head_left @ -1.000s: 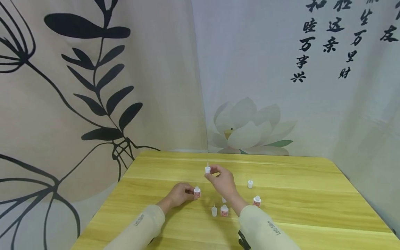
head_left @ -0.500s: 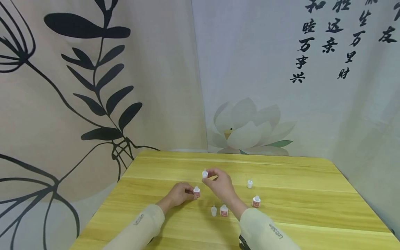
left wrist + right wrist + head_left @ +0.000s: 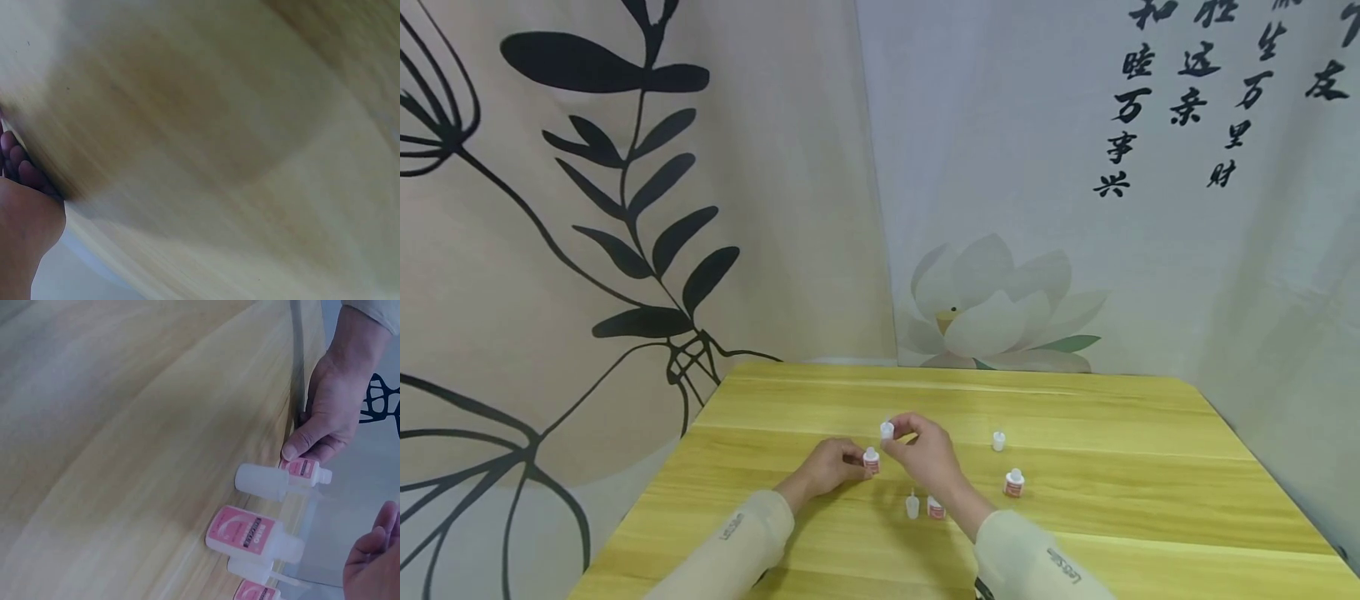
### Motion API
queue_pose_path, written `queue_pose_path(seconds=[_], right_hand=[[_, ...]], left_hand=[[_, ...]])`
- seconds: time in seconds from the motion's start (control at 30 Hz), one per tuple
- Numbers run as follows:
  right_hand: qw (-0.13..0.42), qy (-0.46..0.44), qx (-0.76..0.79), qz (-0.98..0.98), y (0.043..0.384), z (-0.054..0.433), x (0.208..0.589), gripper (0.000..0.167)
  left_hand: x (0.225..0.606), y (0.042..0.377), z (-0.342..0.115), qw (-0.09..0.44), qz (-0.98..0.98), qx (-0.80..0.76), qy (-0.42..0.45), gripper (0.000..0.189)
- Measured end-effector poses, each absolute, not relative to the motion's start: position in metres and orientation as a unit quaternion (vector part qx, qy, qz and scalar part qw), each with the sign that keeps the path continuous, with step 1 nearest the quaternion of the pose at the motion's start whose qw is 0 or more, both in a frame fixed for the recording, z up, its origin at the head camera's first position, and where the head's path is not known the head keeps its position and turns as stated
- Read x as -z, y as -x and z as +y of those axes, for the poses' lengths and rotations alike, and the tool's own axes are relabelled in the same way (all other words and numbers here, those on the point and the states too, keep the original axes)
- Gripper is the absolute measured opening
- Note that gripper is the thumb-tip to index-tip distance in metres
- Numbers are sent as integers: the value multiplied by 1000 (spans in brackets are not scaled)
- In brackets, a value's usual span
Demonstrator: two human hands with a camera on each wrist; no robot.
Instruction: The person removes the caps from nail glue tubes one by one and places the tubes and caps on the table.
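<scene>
At the table's middle, my left hand (image 3: 829,467) grips a small white bottle (image 3: 871,461) with a pink-red label and a nozzle on top. Just above and to the right, my right hand (image 3: 925,450) pinches a white brush cap (image 3: 887,431) between thumb and fingers; its stem is hidden in this view. In the right wrist view, the left hand (image 3: 331,412) shows with its bottle (image 3: 304,470), and the right hand (image 3: 375,556) has curled fingers, its cap hidden. The left wrist view catches only part of the left hand (image 3: 28,200).
A similar brush cap (image 3: 912,507) stands stem up, beside a labelled bottle (image 3: 936,508) partly covered by my right wrist. Farther right are another bottle (image 3: 1014,483) and a white cap (image 3: 998,441). All rest on a wooden table (image 3: 1112,425) before a printed curtain (image 3: 805,208).
My right hand has moved down and slightly left, bringing the brush cap closer to the bottle; its stem, pointing up earlier, has gone out of sight. The left hand stays still with its bottle.
</scene>
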State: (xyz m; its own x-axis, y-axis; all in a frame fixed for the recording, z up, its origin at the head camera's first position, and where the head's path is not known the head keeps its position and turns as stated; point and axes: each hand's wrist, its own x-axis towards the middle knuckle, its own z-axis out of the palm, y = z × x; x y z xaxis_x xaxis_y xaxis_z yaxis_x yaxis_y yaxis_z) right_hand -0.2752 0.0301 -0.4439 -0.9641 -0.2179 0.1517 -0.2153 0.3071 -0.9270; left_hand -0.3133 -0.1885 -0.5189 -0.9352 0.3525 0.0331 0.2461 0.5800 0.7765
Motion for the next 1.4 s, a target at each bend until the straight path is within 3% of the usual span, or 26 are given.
queue_pose_path(seconds=[0.37,0.83,1.17,1.4], right_hand=[[11,146,589,795,261,20,448,19],[-39,113,592,797,231,-5,461,18],[-101,25,579,809,209,-27,477,20],[-113,-24,562,819,195,-41,490,17]], left_hand=[[519,314,-189,55,889,-421,-173,10],[519,315,-190,39,893,-403,-195,4],[522,315,-189,11,898,-392,-202,13],[520,314,-190,39,886,-422,-190,11]])
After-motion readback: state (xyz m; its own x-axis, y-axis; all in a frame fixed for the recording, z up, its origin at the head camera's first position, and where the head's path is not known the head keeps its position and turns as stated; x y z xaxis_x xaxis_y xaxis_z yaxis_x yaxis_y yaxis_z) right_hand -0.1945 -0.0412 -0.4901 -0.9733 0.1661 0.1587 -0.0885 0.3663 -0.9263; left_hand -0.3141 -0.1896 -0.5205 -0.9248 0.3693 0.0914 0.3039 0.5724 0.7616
